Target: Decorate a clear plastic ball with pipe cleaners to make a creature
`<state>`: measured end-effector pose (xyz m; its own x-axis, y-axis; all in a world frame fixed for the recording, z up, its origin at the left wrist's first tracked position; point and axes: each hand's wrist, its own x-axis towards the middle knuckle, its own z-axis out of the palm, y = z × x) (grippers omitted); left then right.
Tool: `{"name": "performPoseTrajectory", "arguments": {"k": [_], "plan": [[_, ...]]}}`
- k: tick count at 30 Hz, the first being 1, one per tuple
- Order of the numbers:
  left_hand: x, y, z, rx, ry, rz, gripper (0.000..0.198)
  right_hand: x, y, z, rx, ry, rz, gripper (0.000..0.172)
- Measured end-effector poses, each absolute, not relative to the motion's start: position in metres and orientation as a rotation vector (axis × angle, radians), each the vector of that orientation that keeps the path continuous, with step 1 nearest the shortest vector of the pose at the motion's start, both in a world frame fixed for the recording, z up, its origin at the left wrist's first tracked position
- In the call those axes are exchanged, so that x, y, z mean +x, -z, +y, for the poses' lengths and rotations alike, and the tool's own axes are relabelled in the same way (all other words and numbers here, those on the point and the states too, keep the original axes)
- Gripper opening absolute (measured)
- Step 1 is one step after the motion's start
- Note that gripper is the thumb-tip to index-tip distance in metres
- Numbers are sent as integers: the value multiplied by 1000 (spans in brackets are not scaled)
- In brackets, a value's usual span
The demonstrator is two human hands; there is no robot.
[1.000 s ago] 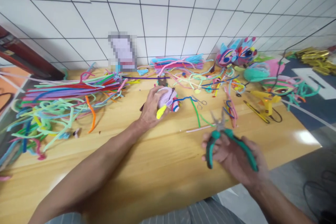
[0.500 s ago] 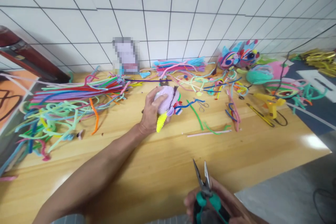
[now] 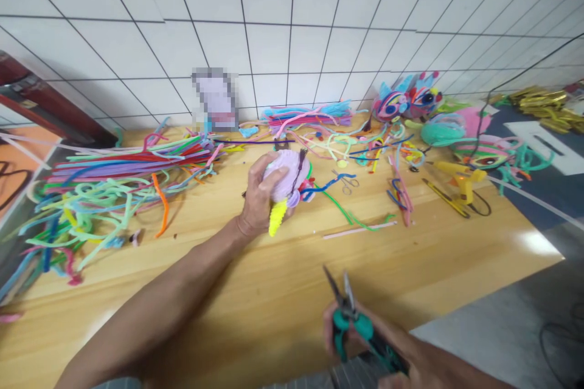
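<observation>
My left hand (image 3: 258, 197) is wrapped round a lilac pipe-cleaner figure (image 3: 286, 175) above the middle of the table. From the figure a yellow spiral horn (image 3: 277, 217) points down towards me, and a dark strand runs over its side. Blue, red and green pipe cleaners show at its right. Lower right, my right hand (image 3: 360, 340) grips the green-and-black handles of needle-nose pliers (image 3: 349, 313). Their jaws are parted, aimed away from me, with nothing between them. The pliers are apart from the figure.
Bundled pipe cleaners (image 3: 132, 161) and loose ones cover the table's left. Small scissors (image 3: 349, 182) lie right of the figure. A yellow glue gun (image 3: 460, 177), a yellow cutter (image 3: 444, 197) and finished figures (image 3: 392, 103) are at the right. A tiled wall (image 3: 274, 30) stands behind.
My right hand has moved slightly left and up with the pliers, whose handles have tilted. My left hand still holds the lilac figure. The whole view has shifted slightly.
</observation>
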<state>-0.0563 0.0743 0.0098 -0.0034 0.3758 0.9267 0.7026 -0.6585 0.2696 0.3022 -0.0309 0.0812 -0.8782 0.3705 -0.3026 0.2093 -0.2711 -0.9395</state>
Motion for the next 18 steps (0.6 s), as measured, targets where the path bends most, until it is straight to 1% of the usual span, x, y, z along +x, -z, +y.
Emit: {"name": "performPoseTrajectory", "arguments": {"k": [2,4,5,7,10,12,14,18], "plan": [[-57,-10,73,-2019,1729,-1137,77,307,-78,-13,-860,-1668,-2174,77],[-57,-12,72,-2037,1744,-1129,82,306,-74,11,-923,-1033,-2308,73],[-57,-13,71,-2042,1749,-1122,84,302,-71,24,-910,-795,-2324,74],[-56,-17,70,-2043,1744,-1104,87,292,-63,46,-877,-465,-2330,76],[-53,-24,66,-2028,1707,-1117,79,277,-52,68,-836,-221,-2342,76],[-50,-28,62,-2021,1664,-1169,69,269,-47,76,-800,-158,-2364,76],[-49,-31,60,-2015,1618,-1211,63,263,-44,80,-766,-132,-2376,76],[-46,-34,60,-2019,1644,-1116,64,250,-46,86,-695,-111,-2341,77]]}}
